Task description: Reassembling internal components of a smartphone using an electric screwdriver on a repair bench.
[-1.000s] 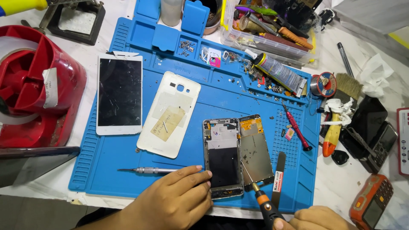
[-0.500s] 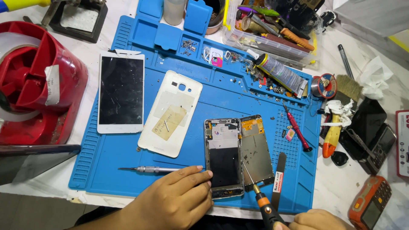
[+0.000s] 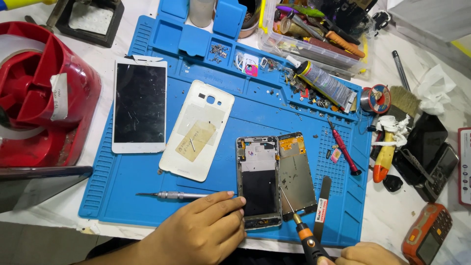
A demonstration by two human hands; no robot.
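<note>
Phone frame lies face-up on the blue mat, low and a bit right of the mat's centre, w/ a metal shield plate lapped against its right edge. My left hand rests on the mat at the frame's lower-left corner, fingertips pressing the frame's left side; fingers are bent but wrap around nothing, just pinning it down. My right hand sits below the mat's bottom edge (mostly cut off by the picture border), clenched on the black-and-orange screwdriver, whose thin shaft slants up-left over the plate's lower part; can't tell the exact spot the tip touches.

On the mat, left of the frame: white back cover w/ a tan sticker, and further left a white-bordered screen panel. A silver precision driver lies just left of my left hand's fingers. Right of the plate: a flat metal pry tool and a red-handled driver. A glue tube lies on the mat's upper right trays.
</note>
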